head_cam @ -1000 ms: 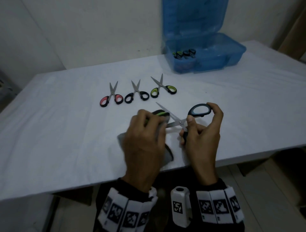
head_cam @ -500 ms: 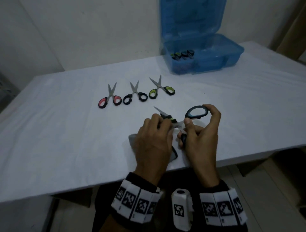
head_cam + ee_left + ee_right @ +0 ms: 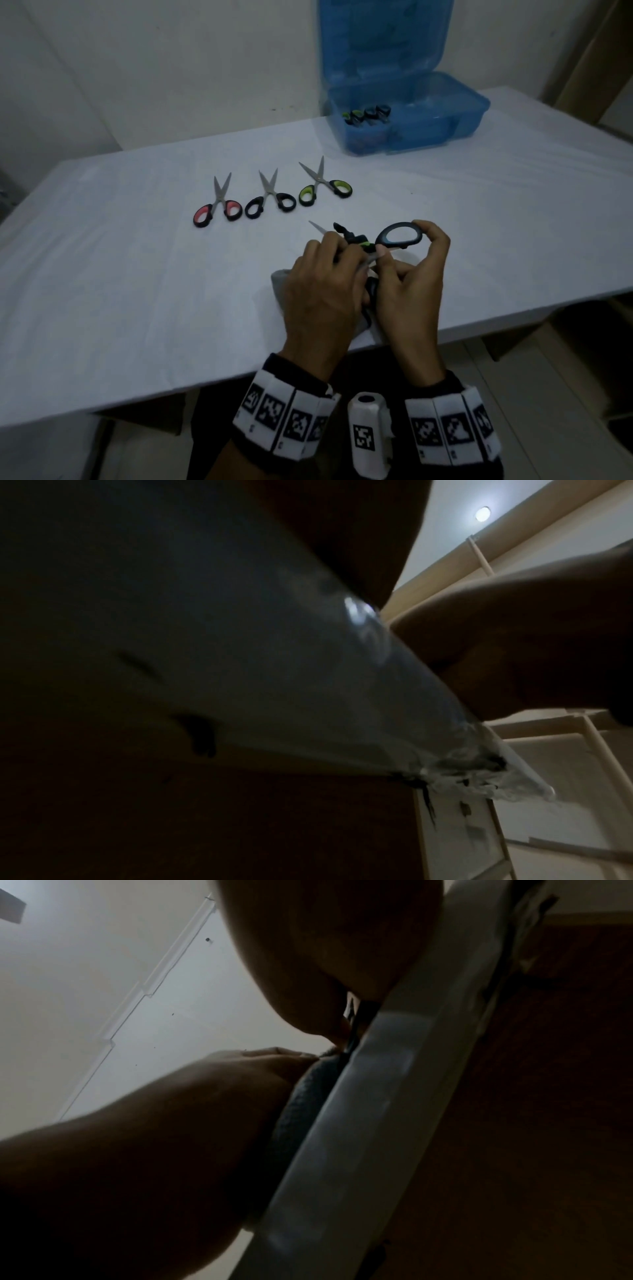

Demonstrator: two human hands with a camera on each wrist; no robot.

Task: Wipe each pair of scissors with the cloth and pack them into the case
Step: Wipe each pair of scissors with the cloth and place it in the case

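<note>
The left hand [image 3: 322,291] has slid in along the blade since a second ago: then it sat out toward the tip, now its fingers [image 3: 337,245] are bunched close to the pivot, and only the blade's tip pokes out far-left of them. The right hand [image 3: 411,284] hasn't budged, fingers clamped on the black handle loop.

Largest first: one white desk [image 3: 120,291]. One blue case [image 3: 411,126], lid up, at the far right, with scissor handles poking up at its left end, too small to count. One grey cloth [image 3: 279,279], gripped in the left hand around the blade, near the desk's near edge. Four scissors outside the case: the held pair [image 3: 399,234], open, over the cloth, plus three in a row further out: red [image 3: 217,209], black [image 3: 270,202], green [image 3: 323,186].
</note>
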